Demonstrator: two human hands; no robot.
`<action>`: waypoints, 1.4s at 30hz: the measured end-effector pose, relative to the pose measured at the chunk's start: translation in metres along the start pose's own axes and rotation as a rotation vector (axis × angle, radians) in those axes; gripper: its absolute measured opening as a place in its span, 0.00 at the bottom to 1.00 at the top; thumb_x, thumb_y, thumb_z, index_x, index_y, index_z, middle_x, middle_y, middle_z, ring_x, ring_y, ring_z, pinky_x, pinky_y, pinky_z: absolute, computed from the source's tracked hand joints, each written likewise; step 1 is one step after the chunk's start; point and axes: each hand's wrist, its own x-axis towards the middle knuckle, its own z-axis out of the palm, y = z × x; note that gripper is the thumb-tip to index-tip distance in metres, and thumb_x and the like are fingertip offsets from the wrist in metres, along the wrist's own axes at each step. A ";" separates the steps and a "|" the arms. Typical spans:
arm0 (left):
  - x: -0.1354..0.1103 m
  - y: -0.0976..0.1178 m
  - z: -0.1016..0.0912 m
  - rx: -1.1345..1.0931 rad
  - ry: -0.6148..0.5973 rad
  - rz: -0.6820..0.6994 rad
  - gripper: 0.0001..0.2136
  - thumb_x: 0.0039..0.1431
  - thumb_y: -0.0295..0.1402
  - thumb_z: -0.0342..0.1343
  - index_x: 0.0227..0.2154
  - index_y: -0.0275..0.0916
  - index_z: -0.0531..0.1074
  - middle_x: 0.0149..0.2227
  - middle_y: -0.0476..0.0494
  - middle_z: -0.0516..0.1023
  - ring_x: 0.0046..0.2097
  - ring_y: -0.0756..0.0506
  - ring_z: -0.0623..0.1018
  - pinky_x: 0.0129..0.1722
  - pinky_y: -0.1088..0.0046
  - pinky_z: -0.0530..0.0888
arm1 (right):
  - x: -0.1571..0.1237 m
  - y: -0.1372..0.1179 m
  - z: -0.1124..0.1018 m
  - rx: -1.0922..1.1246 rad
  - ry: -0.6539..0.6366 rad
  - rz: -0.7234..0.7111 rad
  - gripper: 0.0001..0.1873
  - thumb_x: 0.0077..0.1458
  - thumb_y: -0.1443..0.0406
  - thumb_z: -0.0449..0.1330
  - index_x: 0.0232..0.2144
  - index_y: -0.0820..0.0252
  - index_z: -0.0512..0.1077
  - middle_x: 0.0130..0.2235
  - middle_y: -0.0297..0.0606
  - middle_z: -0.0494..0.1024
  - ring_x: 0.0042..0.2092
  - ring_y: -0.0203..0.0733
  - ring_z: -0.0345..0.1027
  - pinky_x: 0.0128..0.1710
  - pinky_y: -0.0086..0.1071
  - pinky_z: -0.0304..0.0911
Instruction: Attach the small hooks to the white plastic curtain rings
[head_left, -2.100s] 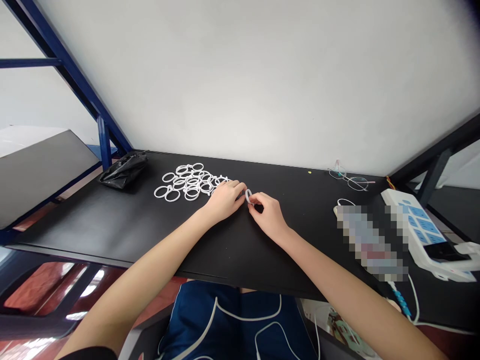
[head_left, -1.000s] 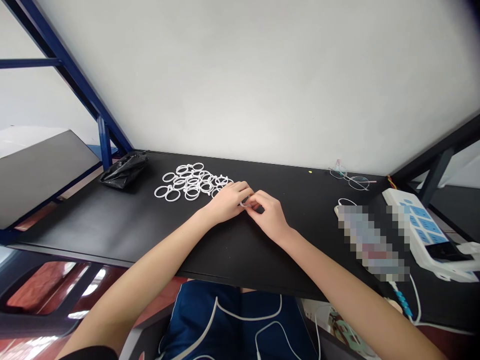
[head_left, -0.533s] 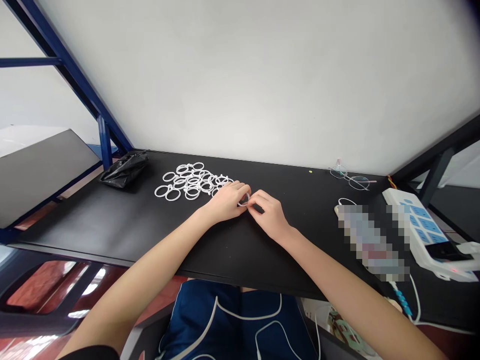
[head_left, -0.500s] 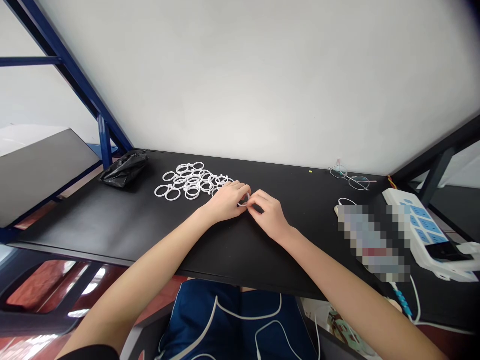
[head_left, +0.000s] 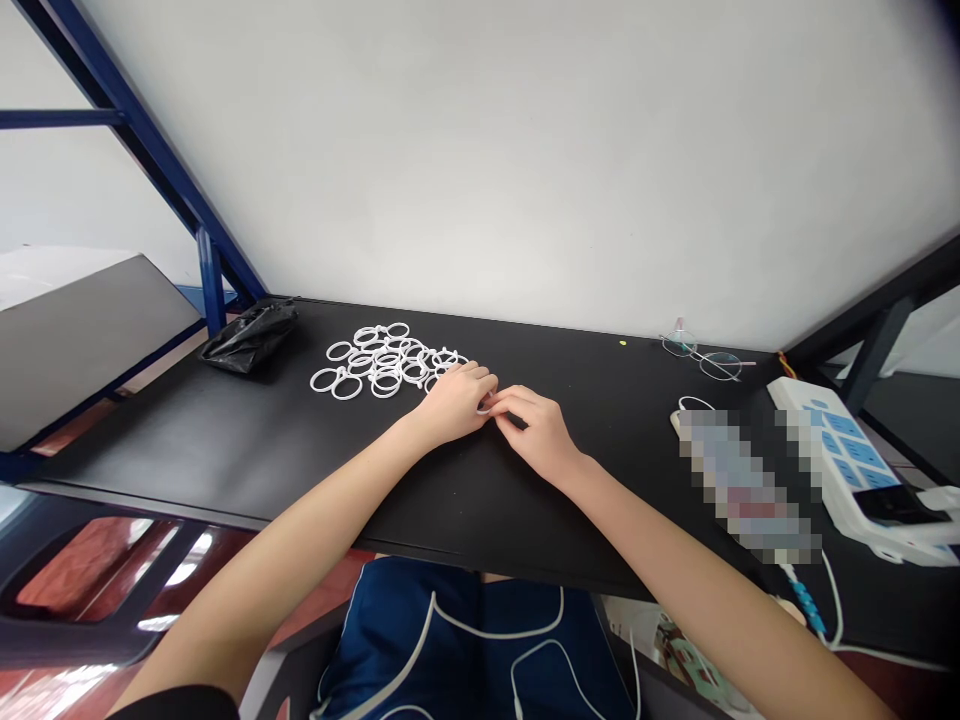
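Between my two hands is a white ring (head_left: 484, 409), mostly covered by fingers so that only a bit of its edge shows. My left hand (head_left: 459, 402) grips it from the left, fingers curled. My right hand (head_left: 529, 422) pinches the ring's right side with thumb and forefinger. The fingertips of both hands nearly meet just above the black desk. Just beyond and left of my left hand lies a loose heap of white rings (head_left: 386, 361), several overlapping, some with a small knob on the rim.
A crumpled black plastic bag (head_left: 251, 337) lies at the desk's back left. On the right are eyeglasses (head_left: 705, 357), a blurred phone (head_left: 746, 485) with a cable, and a white power strip (head_left: 855, 460). A pale wall (head_left: 525, 170) rises behind the black desk (head_left: 225, 440).
My right fingers have closed in over the ring towards my left hand, and less of the ring shows. The heap of rings has stayed in place.
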 end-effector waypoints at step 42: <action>-0.001 -0.005 -0.003 -0.094 0.055 0.022 0.07 0.47 0.22 0.50 0.22 0.39 0.59 0.25 0.50 0.69 0.25 0.50 0.64 0.33 0.71 0.63 | 0.001 -0.005 0.001 0.138 0.021 0.212 0.06 0.59 0.66 0.59 0.29 0.58 0.72 0.29 0.34 0.73 0.30 0.37 0.69 0.30 0.31 0.67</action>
